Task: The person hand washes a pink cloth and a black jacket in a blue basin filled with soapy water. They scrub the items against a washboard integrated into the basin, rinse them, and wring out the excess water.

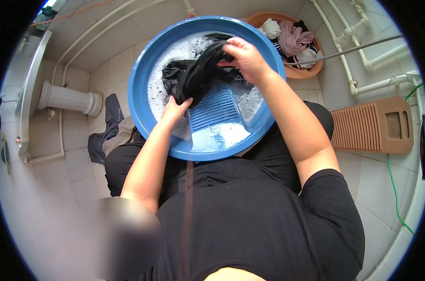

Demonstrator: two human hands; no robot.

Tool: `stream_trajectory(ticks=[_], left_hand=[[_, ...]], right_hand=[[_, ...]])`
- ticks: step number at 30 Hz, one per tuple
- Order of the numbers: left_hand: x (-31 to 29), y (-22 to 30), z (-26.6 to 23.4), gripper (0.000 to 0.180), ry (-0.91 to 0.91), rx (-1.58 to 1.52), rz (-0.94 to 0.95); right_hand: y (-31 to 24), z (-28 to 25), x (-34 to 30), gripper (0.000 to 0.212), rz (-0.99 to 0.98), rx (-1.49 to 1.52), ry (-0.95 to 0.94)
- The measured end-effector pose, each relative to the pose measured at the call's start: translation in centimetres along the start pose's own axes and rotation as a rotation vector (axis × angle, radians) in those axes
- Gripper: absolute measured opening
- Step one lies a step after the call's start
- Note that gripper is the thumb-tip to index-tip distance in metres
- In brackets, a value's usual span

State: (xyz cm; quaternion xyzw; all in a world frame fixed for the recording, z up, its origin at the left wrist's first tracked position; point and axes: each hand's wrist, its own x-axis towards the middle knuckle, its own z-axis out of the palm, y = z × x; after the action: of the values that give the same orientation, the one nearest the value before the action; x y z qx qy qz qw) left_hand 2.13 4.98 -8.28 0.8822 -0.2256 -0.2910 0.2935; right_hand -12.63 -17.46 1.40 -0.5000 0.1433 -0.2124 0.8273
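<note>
A wet black garment (200, 72) hangs between my two hands over the blue round washtub (138, 93). My left hand (176, 110) pinches its lower end near the ridged washboard (215, 107) moulded into the tub. Higher up, toward the far right side of the tub, my right hand (243, 58) grips another part of the cloth with bent fingers. Part of the black fabric lies in the soapy water (158, 79), whose surface is covered in white foam. Foam and water also sit on the tub's near ledge, below the ridges.
An orange basin (306, 73) behind the tub at the right holds clothes, among them a pink cloth (295, 38). A brown washboard (374, 125) is at the right by white pipes (348, 70). A pedestal sink (67, 98) stands left; dark clothing (113, 112) lies on the tiles.
</note>
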Motion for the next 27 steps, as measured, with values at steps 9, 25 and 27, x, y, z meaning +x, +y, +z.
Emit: stream_trajectory(ticks=[9, 25, 27], left_hand=[[1.1, 2.8, 0.3, 0.061, 0.014, 0.072, 0.189], [1.2, 8.9, -5.1, 0.026, 0.104, -0.477, 0.172], [1.0, 10.3, -8.2, 0.022, 0.122, -0.751, 0.27]], right_hand=[[-4.5, 0.8, -1.3, 0.024, -0.17, 0.614, -0.434], [-6.6, -4.7, -1.0, 0.01, -0.356, 0.74, 0.024], [-6.7, -5.3, -0.9, 0.012, -0.365, 0.742, 0.04]])
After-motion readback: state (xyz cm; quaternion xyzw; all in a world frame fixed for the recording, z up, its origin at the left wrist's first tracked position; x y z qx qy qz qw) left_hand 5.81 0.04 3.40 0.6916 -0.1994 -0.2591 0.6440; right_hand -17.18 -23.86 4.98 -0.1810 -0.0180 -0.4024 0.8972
